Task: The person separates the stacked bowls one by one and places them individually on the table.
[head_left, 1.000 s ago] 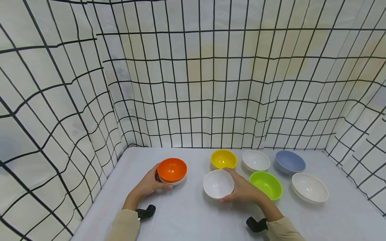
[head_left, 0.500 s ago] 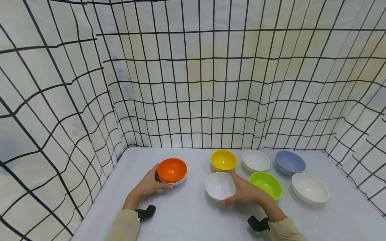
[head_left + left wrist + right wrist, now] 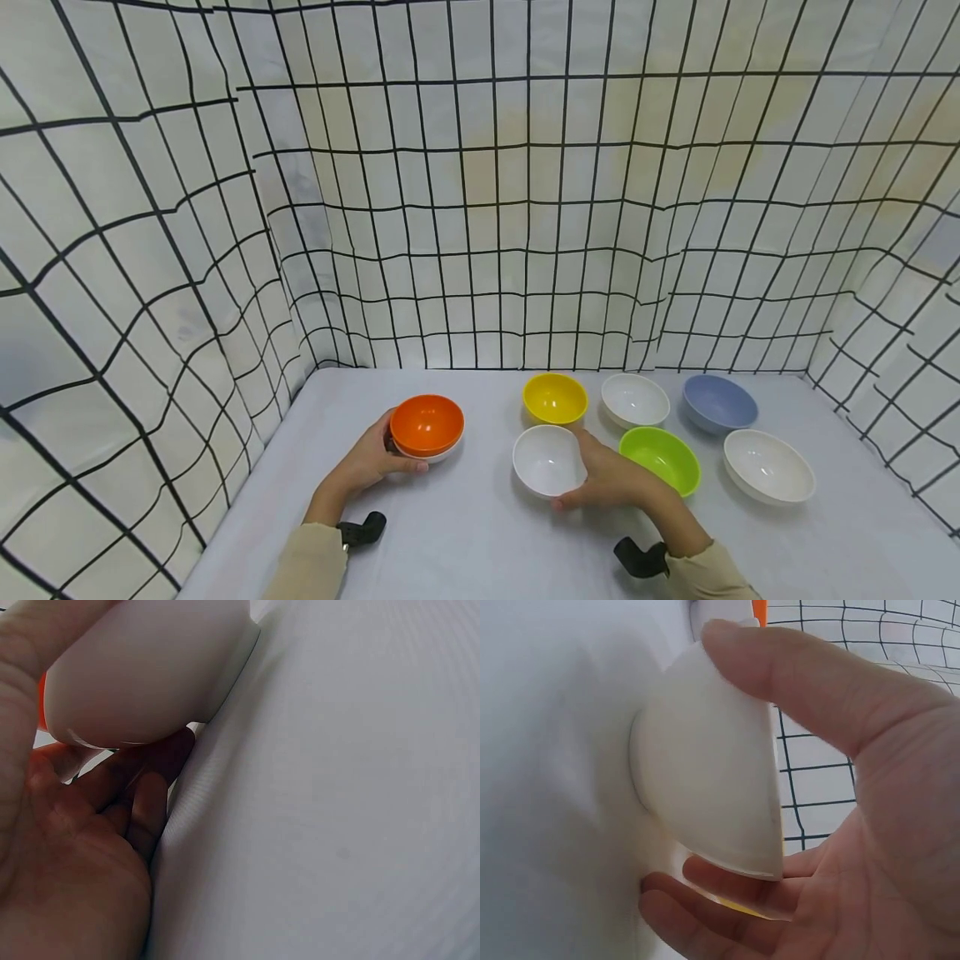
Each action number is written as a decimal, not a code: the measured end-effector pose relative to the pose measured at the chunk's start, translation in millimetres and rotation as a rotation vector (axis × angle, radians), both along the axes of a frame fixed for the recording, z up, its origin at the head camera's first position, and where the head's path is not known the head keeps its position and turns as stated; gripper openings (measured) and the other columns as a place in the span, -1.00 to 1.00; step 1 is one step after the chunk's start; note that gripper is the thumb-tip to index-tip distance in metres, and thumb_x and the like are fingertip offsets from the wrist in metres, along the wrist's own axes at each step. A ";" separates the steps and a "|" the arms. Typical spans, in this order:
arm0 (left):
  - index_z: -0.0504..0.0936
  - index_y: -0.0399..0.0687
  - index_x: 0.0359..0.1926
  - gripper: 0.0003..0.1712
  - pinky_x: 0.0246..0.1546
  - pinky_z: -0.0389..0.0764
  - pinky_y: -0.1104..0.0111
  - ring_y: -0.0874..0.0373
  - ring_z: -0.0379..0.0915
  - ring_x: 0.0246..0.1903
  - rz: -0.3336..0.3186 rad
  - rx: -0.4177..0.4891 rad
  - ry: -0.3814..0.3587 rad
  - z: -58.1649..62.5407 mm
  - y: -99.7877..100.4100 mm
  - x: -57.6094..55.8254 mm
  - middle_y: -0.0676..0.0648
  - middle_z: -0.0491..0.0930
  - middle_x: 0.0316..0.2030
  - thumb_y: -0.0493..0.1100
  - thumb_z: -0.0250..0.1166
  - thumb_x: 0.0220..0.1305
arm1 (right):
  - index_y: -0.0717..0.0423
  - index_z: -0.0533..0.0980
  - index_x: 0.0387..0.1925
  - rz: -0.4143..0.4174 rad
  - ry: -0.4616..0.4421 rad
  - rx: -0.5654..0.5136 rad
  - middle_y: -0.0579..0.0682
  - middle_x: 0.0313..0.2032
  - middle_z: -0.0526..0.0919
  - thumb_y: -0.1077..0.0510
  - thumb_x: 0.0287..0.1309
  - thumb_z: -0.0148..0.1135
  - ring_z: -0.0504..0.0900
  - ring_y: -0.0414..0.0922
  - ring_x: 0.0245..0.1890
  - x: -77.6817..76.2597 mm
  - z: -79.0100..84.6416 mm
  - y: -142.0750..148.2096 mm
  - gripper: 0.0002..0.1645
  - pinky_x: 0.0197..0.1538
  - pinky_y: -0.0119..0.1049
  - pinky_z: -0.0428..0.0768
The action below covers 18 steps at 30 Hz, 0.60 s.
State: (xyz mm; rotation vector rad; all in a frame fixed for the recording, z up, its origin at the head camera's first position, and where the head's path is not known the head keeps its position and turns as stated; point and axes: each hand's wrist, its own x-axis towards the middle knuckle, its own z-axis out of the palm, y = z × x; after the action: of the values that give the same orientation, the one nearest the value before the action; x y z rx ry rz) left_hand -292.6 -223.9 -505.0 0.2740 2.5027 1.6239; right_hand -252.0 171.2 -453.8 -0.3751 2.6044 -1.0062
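On the left of the head view, my left hand (image 3: 371, 458) grips a white bowl (image 3: 450, 452) with an orange bowl (image 3: 427, 423) nested inside it. The left wrist view shows this white bowl (image 3: 150, 667) from the side, its foot right at the cloth and the fingers curled beneath its rim. Near the middle, my right hand (image 3: 611, 475) holds a second white bowl (image 3: 547, 461), thumb on the near side and fingers around the far side. From the right wrist, that bowl (image 3: 712, 757) appears upright, its foot close to the cloth.
Behind the right hand's bowl stands a yellow bowl (image 3: 555, 398). To the right are a green bowl (image 3: 660, 461), a white bowl (image 3: 636, 400), a blue bowl (image 3: 720, 403) and a wider white bowl (image 3: 770, 467). A black-gridded white curtain (image 3: 480, 208) encloses the white-covered table (image 3: 465, 542).
My right hand has shifted its white bowl slightly to the right and a little toward me. The left hand and its nested bowls stay in place.
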 end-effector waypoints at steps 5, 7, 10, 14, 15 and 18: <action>0.18 0.01 0.53 0.26 0.54 0.05 -0.19 -0.14 0.17 0.50 0.001 -0.002 -0.006 0.9 -0.3 0.5 -0.11 0.35 0.46 -0.03 0.72 -0.14 | 0.16 0.04 0.56 -0.006 0.007 0.019 0.19 0.42 0.36 -0.12 -0.25 0.74 0.43 0.11 0.36 1.5 2.2 -0.3 0.46 0.41 0.24 0.38; 0.18 -0.01 0.52 0.25 0.53 0.04 -0.20 -0.14 0.17 0.49 0.000 0.001 -0.005 1.6 -0.1 0.8 -0.12 0.35 0.46 -0.04 0.72 -0.13 | 0.17 0.03 0.56 -0.015 0.009 0.032 0.21 0.44 0.34 -0.16 -0.25 0.73 0.42 0.13 0.37 2.0 2.3 -1.3 0.48 0.41 0.25 0.38; 0.19 -0.01 0.53 0.24 0.53 0.04 -0.21 -0.15 0.17 0.49 0.001 0.005 -0.002 2.2 0.4 1.2 -0.12 0.35 0.46 -0.06 0.72 -0.13 | 0.17 0.00 0.57 -0.038 0.017 0.051 0.24 0.47 0.29 -0.24 -0.26 0.71 0.41 0.16 0.39 2.7 1.6 -3.4 0.52 0.41 0.27 0.37; 0.18 0.00 0.53 0.23 0.53 0.02 -0.22 -0.14 0.15 0.50 0.003 0.007 0.000 2.4 0.9 1.3 -0.11 0.35 0.47 -0.06 0.71 -0.11 | 0.18 0.00 0.57 -0.051 0.039 0.066 0.25 0.46 0.30 -0.30 -0.27 0.69 0.43 0.16 0.37 3.1 1.3 -5.7 0.54 0.39 0.27 0.40; 0.19 0.00 0.53 0.23 0.53 0.01 -0.22 -0.14 0.15 0.50 0.004 0.009 0.000 2.3 1.1 1.2 -0.11 0.35 0.46 -0.07 0.71 -0.11 | 0.17 0.01 0.57 -0.051 0.044 0.066 0.24 0.46 0.31 -0.29 -0.28 0.70 0.43 0.16 0.36 3.1 1.4 -5.9 0.54 0.38 0.27 0.41; 0.19 0.01 0.53 0.23 0.53 0.01 -0.22 -0.14 0.15 0.50 0.006 0.009 -0.001 2.2 1.3 1.1 -0.11 0.34 0.47 -0.07 0.71 -0.11 | 0.15 0.04 0.56 -0.053 0.049 0.069 0.21 0.44 0.34 -0.29 -0.30 0.71 0.44 0.14 0.35 3.1 2.6 -5.3 0.53 0.37 0.27 0.42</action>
State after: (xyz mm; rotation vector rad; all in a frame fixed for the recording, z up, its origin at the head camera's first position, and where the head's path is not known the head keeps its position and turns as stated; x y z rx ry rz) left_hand -291.6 -222.7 -502.8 0.2671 2.4983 1.6371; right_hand -248.8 165.9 -451.2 -0.3185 2.6979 -0.9324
